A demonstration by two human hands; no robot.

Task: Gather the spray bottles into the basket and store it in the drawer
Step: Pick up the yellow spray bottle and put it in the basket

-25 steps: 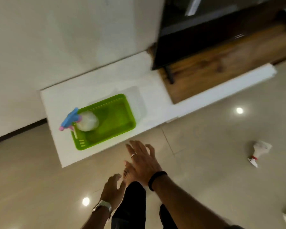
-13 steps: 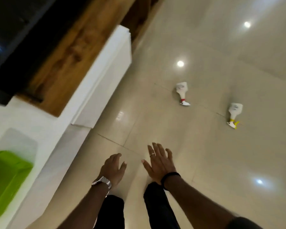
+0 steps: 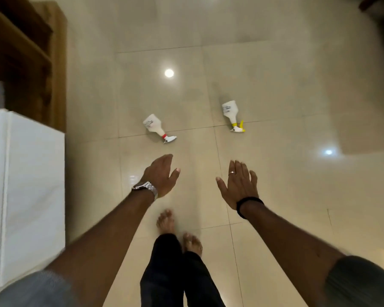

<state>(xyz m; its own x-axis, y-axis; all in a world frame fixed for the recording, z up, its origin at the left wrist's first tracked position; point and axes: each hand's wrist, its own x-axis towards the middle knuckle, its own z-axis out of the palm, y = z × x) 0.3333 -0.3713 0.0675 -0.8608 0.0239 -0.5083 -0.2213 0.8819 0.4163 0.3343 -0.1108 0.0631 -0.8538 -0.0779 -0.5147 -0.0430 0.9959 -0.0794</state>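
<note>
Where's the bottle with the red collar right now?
The red-collared bottle lies on its side on the floor, ahead of the left hand, left of the yellow-collared bottle.

Floor tiles (image 3: 264, 85) glossy cream. Two white spray bottles: one (image 3: 153, 126) red-collared, other (image 3: 231, 111) yellow-collared with yellow trigger. Cabinet (image 3: 31, 173) white. Shelf (image 3: 24, 52) brown wood.

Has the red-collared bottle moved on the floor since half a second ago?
No. The red-collared bottle lies on the same grout line, left of the yellow-collared bottle; only the camera turned.
</note>
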